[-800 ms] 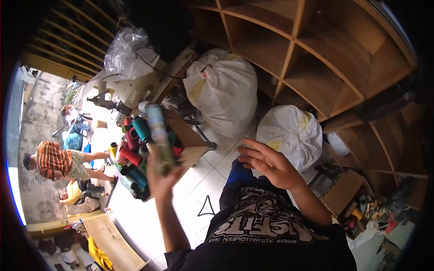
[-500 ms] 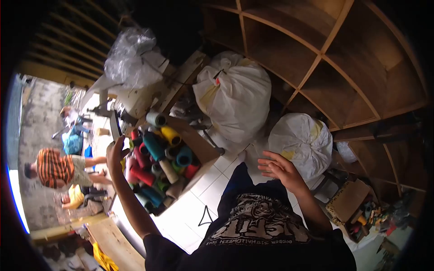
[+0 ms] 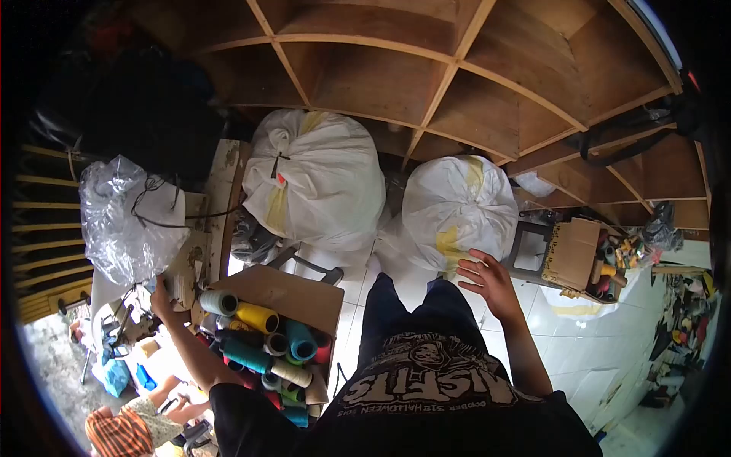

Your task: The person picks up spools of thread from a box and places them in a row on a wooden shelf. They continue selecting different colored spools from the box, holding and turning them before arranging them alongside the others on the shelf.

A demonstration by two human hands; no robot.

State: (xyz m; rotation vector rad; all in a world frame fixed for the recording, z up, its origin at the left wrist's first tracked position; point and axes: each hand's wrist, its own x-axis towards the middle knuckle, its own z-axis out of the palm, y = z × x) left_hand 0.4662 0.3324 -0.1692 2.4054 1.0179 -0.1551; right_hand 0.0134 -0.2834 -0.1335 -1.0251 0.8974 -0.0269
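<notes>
My left hand (image 3: 160, 298) reaches out at the left, beside the lower edge of a clear plastic bag (image 3: 114, 221); its fingers are too small and dark to make out, and so is anything in them. Below it and to the right, a cardboard box (image 3: 304, 293) holds several thread cones, among them a yellow cone (image 3: 257, 317) and a teal cone (image 3: 245, 353). My right hand (image 3: 487, 282) hangs in the air with its fingers apart and nothing in it, in front of the smaller white sack (image 3: 457, 199).
A larger white sack (image 3: 327, 179) stands left of the smaller one. Wooden shelves (image 3: 449, 57) span the back. At the right is an opened carton (image 3: 571, 255) with small items. A person in a striped shirt (image 3: 118, 434) is at the lower left.
The view has turned, so the sacks and box appear further left. My left hand has moved from above the thread box to beside the plastic bag. My right hand remains raised and spread.
</notes>
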